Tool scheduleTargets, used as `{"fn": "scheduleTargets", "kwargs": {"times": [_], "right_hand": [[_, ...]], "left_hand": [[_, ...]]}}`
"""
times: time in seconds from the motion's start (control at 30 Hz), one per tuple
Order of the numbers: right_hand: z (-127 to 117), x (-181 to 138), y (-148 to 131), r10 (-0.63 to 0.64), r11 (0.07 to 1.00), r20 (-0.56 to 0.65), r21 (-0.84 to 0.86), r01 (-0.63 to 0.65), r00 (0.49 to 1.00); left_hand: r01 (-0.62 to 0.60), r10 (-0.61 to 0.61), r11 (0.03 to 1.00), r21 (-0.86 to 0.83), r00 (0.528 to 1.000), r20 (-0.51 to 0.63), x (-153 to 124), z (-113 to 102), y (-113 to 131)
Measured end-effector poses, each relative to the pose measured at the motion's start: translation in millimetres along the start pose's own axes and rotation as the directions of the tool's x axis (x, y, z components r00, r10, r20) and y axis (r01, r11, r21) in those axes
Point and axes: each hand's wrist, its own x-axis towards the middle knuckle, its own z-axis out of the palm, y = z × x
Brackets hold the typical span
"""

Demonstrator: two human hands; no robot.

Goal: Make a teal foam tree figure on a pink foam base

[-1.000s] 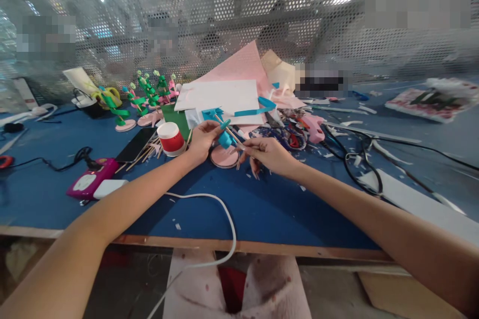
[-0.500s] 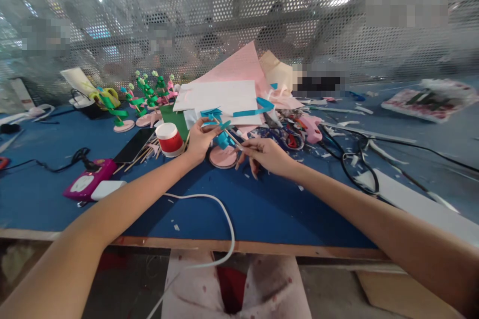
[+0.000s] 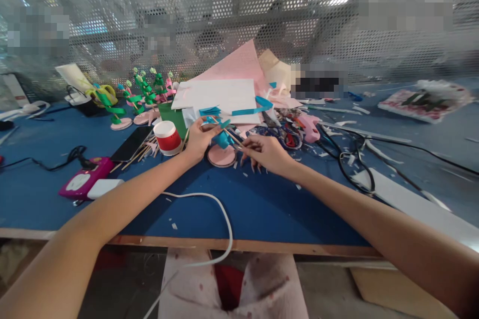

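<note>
A thin wooden stick (image 3: 234,137) slants between my two hands above the tabletop. My left hand (image 3: 200,138) pinches its upper end with thumb and fingers, where a blue paper strip (image 3: 223,139) hangs around it. Lower down, my right hand (image 3: 265,152) grips the stick's other end between thumb and forefinger, the remaining fingers curled beneath. Just under the strip lies a round pink disc (image 3: 221,156) on the table; whether the strip touches it I cannot tell. Folded blue paper (image 3: 209,111) lies behind my left hand.
A red-and-white paper cup (image 3: 167,138) stands left of my left hand, beside loose sticks and a phone (image 3: 131,144). Green spiral paper models (image 3: 109,104) stand farther back. A pink glue gun (image 3: 310,127), scraps and black cable lie right. A white cable (image 3: 220,204) crosses the front edge.
The view has shifted slightly, so everything sits a little farther left. Both hands keep their hold on the stick; my right hand's lower fingers have curled in a little.
</note>
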Motion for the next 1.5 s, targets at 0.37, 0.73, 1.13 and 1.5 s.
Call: {"fn": "scheduleTargets", "kwargs": {"times": [0.37,0.73,1.13,1.5], "right_hand": [[-60,13,11,-0.031,0.604,-0.749,-0.542,-0.584,0.662],[-92,22,28,0.372,0.639,-0.690,-0.294,-0.710,0.621],[-73,26,19,-0.006,0.922,-0.747,-0.262,-0.286,0.664],[-47,23,33,-0.400,0.863,-0.536,-0.493,0.109,0.743]], "left_hand": [[-0.006,0.005,1.000,0.025,1.000,0.028,-1,-1,0],[-0.047,0.040,0.992,0.117,0.997,0.068,0,-2,-3],[-0.030,0.022,0.996,0.089,0.996,0.085,-2,1,1],[-0.022,0.018,0.998,0.065,0.998,0.056,-1,1,1]]}}
